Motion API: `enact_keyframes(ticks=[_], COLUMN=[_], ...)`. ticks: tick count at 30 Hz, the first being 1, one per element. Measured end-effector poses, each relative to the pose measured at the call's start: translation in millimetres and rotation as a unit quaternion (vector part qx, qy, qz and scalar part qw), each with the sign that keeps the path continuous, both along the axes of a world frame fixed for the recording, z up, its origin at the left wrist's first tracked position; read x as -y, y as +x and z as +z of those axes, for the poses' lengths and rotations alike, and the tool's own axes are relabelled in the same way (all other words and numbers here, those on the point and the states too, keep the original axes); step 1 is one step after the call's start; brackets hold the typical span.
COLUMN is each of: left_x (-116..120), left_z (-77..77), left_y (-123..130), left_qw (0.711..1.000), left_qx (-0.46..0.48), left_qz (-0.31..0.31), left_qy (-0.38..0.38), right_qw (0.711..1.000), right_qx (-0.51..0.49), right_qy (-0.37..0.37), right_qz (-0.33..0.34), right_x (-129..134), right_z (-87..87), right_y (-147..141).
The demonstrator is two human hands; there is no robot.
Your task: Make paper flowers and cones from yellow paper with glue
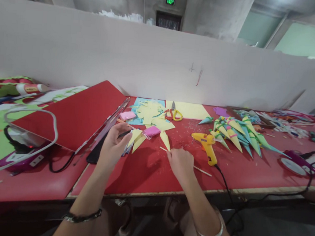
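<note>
Low in the centre of the frame, my right hand (181,163) has its thumb and fingers drawn together, pinching the narrow end of a yellow paper cone (165,140), whose wide end points up the frame. A pale stick (202,171) shows on both sides of that hand. Left of centre, my left hand (114,140) is beside 2 yellow paper pieces (136,136), thumb and forefinger apart; I cannot tell whether its fingers hold anything. Between my hands, slightly higher, lies a pink packet (152,131). Above it in the frame are yellow paper scraps (152,112) and, just to their right, yellow-handled scissors (177,115). Right of centre, a yellow glue gun (210,148) lies on the red tabletop (152,176), with a heap of coloured cones (235,130) farther right.
</note>
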State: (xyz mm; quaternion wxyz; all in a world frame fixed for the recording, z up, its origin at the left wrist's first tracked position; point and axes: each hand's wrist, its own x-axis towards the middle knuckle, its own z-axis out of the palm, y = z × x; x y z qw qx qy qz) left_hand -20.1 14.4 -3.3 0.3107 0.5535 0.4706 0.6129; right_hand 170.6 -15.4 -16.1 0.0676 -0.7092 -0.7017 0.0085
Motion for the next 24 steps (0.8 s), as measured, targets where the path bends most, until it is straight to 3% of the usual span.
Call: enact_keyframes(ticks=[2,5,8,12,15,19,24], left_x=[-8,-23,-38,-56,-67,-72,-60], left_z=[2.1,1.0,-2.1,-2.7,0.5,9.9,23.9], left_y=[3,15,28,37,39,41,41], left_qw=[0.99,0.914,0.868,0.859,0.87,0.915,0.967], left_qx=[-0.144,-0.405,-0.494,-0.506,-0.48,-0.382,-0.165], left_qz=[-0.011,-0.027,-0.037,-0.014,-0.02,-0.028,-0.082], left_qy=[-0.001,-0.015,-0.042,-0.077,-0.106,-0.126,-0.174], right_qw=[1.0,1.0,1.0,1.0,0.999,0.998,0.99], right_qx=[-0.001,-0.006,-0.014,-0.029,-0.042,-0.06,-0.109], right_qy=[0.002,0.005,0.006,0.01,0.015,0.031,0.081], right_qz=[0.0,-0.006,-0.009,-0.006,-0.003,0.003,0.035], right_x=[-1,-1,-2,-2,-3,-4,-2], right_z=[0.1,0.6,1.5,2.1,2.2,4.0,5.5], right_y=[1,3,4,3,1,-1,-2])
